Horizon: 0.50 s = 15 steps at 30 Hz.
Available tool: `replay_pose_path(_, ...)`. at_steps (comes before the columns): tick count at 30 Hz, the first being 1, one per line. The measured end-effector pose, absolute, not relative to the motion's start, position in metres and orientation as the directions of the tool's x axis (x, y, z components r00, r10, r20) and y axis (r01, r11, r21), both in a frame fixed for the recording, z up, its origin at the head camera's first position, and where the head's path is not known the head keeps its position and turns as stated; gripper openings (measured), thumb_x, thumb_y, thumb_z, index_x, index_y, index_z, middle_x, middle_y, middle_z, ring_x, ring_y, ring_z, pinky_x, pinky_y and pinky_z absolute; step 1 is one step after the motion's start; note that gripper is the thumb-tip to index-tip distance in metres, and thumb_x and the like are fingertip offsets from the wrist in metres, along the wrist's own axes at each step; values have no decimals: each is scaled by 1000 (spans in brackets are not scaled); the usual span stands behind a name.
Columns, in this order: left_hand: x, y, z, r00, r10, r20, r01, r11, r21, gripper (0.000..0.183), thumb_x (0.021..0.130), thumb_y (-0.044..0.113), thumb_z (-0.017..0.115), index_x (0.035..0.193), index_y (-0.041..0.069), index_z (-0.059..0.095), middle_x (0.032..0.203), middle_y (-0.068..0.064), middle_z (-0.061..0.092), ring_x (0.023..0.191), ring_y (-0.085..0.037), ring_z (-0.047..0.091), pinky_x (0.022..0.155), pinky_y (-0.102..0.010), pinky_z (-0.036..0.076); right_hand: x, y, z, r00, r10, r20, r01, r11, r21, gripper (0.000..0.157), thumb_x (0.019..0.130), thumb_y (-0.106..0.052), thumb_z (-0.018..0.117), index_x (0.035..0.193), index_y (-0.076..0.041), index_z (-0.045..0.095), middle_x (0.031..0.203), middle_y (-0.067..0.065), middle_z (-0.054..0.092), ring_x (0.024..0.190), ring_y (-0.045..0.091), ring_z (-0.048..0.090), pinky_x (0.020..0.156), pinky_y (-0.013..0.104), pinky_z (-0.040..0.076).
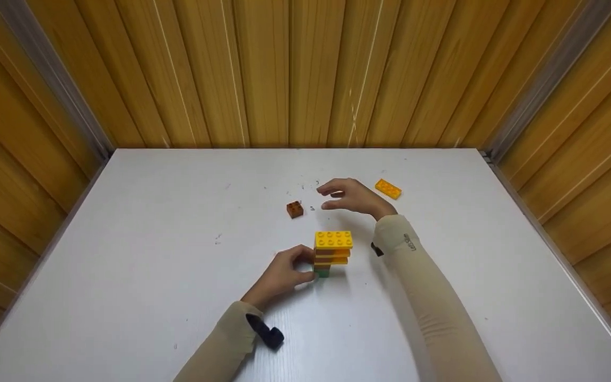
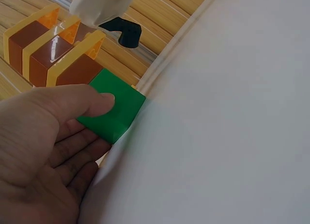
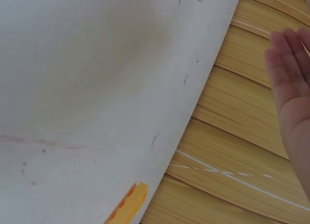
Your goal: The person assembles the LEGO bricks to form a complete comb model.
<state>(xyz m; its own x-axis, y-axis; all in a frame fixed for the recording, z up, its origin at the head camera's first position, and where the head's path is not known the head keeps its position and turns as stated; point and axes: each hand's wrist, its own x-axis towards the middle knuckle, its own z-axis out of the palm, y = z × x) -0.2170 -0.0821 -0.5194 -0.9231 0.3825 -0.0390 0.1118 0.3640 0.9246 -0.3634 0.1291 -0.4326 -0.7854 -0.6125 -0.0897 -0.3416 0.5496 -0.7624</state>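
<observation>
A tower of toy building bricks [image 1: 333, 240] stands on the table, yellow plates alternating with brown bricks above a green brick [image 2: 116, 103] at the bottom. My left hand [image 1: 287, 273] holds the tower low down, the thumb pressed on the green brick's side and the fingers partly hidden behind it. Farther back, my right hand [image 1: 353, 196] hovers over the table with nothing in it, its fingers spread from the thumb. To its left lies a small brown brick [image 1: 295, 209], apart from the fingertips. The right wrist view shows the right hand's fingers [image 3: 290, 78] extended.
An orange-yellow plate [image 1: 388, 189] lies beyond the right wrist, its edge also in the right wrist view. The white table [image 1: 125, 254] meets wood-patterned walls [image 1: 263, 74] at the back and sides. Small dark marks dot the tabletop.
</observation>
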Motion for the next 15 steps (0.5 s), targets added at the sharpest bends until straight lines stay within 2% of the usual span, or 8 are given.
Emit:
replay_pose_path(8, -217, -82, -523, -925, 379, -40, 101, 346, 933, 34, 82, 17, 74, 113, 19, 62, 114, 4, 64, 108, -15, 57, 104, -39, 42, -376, 116, -452, -783, -602, -154, -279, 562, -779, 51, 89, -21, 69, 135, -5, 54, 139, 10, 54, 130, 29, 49, 110, 42, 38)
replay_pose_path(15, -217, -82, -521, -924, 380, -28, 119, 357, 927, 34, 82, 16, 74, 114, 18, 62, 115, 3, 64, 109, -15, 56, 105, -39, 42, -384, 105, -462, -772, -611, -174, -283, 576, -767, 51, 90, -20, 68, 136, -6, 53, 138, 11, 55, 129, 28, 51, 110, 42, 38)
